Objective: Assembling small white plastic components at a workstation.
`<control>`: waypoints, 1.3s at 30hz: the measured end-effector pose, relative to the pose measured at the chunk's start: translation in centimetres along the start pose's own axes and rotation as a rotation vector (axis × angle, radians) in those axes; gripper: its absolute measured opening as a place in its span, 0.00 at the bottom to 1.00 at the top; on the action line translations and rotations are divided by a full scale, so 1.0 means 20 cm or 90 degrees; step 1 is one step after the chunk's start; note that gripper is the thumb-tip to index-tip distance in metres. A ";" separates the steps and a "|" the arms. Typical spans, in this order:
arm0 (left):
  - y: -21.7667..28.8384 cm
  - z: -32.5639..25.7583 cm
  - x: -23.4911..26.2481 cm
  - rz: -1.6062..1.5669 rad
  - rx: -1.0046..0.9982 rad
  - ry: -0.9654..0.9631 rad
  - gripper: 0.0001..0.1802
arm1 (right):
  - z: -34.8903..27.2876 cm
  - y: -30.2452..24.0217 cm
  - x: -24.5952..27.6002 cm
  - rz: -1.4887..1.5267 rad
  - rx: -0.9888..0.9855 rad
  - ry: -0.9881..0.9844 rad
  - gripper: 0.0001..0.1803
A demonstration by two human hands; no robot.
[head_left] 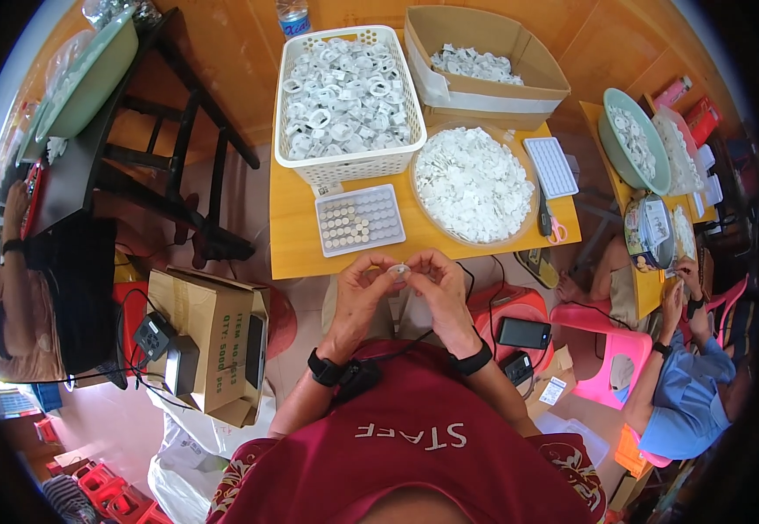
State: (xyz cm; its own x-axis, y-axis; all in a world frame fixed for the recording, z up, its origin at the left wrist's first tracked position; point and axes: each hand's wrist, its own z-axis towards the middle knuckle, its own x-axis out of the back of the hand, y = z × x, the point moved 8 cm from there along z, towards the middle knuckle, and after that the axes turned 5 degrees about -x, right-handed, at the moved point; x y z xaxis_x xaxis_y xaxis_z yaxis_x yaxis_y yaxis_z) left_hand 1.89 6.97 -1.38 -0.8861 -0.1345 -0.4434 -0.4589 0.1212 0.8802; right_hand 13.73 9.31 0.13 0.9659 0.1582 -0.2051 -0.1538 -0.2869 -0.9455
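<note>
Just in front of the yellow table's near edge, my left hand (364, 293) and my right hand (439, 284) meet with fingertips pinched. Between them is a small white round plastic part (400, 270), partly covered by the fingers. Beyond my hands lies a white compartment tray (384, 248), with round beige discs (342, 225) in its left portion. To its right, a round clear tub (415, 194) is heaped with small white pieces (475, 183). Behind the compartment tray stands a white perforated basket (357, 166), full of white ring-shaped plastic parts (344, 96).
A cardboard box (493, 105) holds more white pieces. An empty-looking white tray (551, 167), a black-handled tool (544, 214) and pink-handled scissors (557, 230) lie at right. A carton (213, 341) stands left; a red stool (508, 306) holds a black power bank (523, 333). People sit on both sides.
</note>
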 end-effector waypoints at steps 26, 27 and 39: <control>0.04 -0.03 0.01 0.093 -0.079 0.003 0.05 | -0.01 0.03 -0.04 0.080 0.020 -0.019 0.04; 0.05 -0.03 0.01 0.092 -0.080 0.003 0.05 | -0.01 0.04 -0.03 0.074 0.018 -0.019 0.04; 0.05 -0.03 -0.02 0.049 -0.034 -0.038 0.09 | -0.04 -0.03 -0.04 0.121 0.016 -0.039 0.04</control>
State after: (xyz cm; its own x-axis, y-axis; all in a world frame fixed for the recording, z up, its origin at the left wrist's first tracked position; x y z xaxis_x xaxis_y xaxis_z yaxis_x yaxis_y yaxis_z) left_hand 1.72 6.47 -0.20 -0.9218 -0.0682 -0.3816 -0.3861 0.0762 0.9193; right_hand 13.23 8.63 1.09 0.9046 0.1609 -0.3946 -0.3379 -0.2936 -0.8942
